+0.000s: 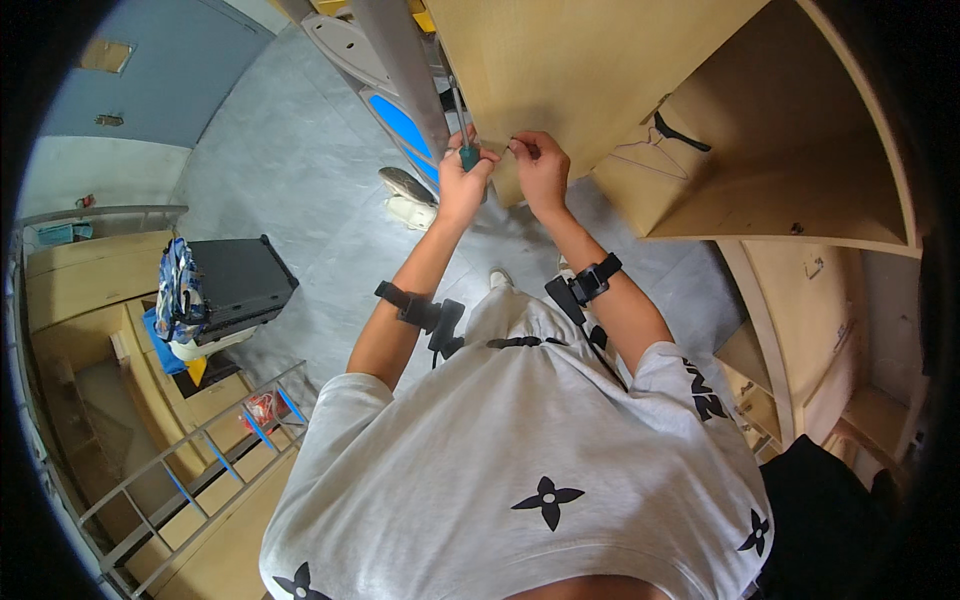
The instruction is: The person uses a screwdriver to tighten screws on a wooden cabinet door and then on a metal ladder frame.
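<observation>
My left hand (461,190) is closed round a screwdriver (469,158) with a green handle, its metal shaft pointing up and away from me. My right hand (543,180) is pinched just beside it, in front of the lower edge of a pale wooden cabinet door (570,70). A tiny dark thing shows at the right fingertips, too small to name. The door stands swung out from an open wooden cabinet (800,170) on the right. Each forearm wears a black strap with a small device.
A grey ladder frame (405,75) with blue treads stands close by my left hand. Shoes (408,205) lie on the grey tiled floor (330,150). Hangers (680,133) rest in the cabinet. At the left are a dark suitcase (245,283), a patterned bag (180,290) and a metal bed rail (205,435).
</observation>
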### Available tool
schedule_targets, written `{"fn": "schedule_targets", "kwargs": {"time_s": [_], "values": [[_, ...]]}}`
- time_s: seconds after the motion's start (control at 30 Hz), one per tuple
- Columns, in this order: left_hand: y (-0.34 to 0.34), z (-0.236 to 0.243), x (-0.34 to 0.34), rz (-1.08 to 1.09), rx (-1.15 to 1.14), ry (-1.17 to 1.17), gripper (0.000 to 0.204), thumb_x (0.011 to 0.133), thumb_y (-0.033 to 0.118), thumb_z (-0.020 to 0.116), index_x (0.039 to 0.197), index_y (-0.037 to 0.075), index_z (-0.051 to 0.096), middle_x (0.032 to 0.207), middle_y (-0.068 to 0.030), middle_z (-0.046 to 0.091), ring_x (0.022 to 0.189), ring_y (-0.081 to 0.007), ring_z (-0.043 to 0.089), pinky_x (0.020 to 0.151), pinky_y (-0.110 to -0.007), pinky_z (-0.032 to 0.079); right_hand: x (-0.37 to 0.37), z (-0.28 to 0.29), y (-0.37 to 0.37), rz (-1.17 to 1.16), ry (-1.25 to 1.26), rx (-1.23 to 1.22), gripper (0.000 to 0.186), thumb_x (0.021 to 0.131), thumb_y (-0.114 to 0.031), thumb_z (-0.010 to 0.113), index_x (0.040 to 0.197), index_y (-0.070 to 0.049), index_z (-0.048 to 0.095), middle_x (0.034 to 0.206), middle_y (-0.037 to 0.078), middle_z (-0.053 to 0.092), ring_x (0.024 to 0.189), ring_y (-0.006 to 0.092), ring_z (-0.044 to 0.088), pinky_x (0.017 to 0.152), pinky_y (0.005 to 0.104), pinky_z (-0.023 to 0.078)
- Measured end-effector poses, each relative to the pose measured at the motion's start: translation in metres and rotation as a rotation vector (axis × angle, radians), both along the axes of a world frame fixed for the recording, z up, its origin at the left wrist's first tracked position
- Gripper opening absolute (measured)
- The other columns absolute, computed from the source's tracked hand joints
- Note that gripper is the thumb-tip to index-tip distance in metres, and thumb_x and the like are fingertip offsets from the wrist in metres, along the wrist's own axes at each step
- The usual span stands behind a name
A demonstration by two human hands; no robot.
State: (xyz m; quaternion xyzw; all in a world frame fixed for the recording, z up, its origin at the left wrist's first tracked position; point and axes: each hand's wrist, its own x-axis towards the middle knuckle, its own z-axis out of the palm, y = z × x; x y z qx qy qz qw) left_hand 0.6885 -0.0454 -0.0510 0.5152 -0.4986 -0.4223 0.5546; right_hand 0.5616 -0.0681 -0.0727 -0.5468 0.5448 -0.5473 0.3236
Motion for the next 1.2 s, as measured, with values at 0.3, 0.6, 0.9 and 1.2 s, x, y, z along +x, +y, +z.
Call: {"fn": "schedule_targets", "kwargs": {"time_s": [0.3,0.6,0.9,1.2], "values": [[0.014,-0.001,-0.001,-0.067,0.026,0.016,0.007,0.071,-0.001,0.055,0.074,-0.004,0.061,0.120,-0.0142,0.048,0.101,-0.0203,0.052,0.087,-0.029,0.040,0.005,0.006,0.015,-0.076,0.082,-0.150,0.006,0.076,-0.006,0.062,0.079,-0.001,0.061,0.077,0.012,0.061,0.068,0.0271,0.061,0.062,0.0343,0.048],[0.013,-0.004,0.003,-0.102,0.046,-0.023,0.005,0.073,-0.001,0.056,0.075,-0.003,0.060,0.120,-0.0097,0.050,0.097,-0.0175,0.052,0.084,-0.028,0.041,0.009,0.006,0.019,-0.138,0.154,-0.209,0.005,0.075,-0.006,0.062,0.078,-0.002,0.060,0.077,0.011,0.061,0.068,0.0292,0.060,0.061,0.0354,0.048],[0.011,-0.008,0.004,-0.109,0.048,-0.034,0.006,0.073,-0.001,0.055,0.076,-0.004,0.060,0.116,-0.0083,0.052,0.094,-0.0169,0.052,0.083,-0.028,0.041,0.012,0.001,0.020,-0.169,0.087,-0.181,0.006,0.075,-0.006,0.063,0.077,-0.002,0.061,0.076,0.011,0.061,0.066,0.0276,0.061,0.060,0.0348,0.048],[0.014,-0.001,-0.001,-0.117,0.056,-0.044,0.006,0.073,-0.001,0.054,0.076,-0.003,0.059,0.113,-0.0074,0.051,0.093,-0.0167,0.052,0.084,-0.027,0.040,0.012,0.000,0.021,-0.188,0.025,-0.084,0.007,0.074,-0.008,0.064,0.075,-0.001,0.062,0.075,0.011,0.061,0.065,0.0278,0.060,0.059,0.0351,0.047]]}}
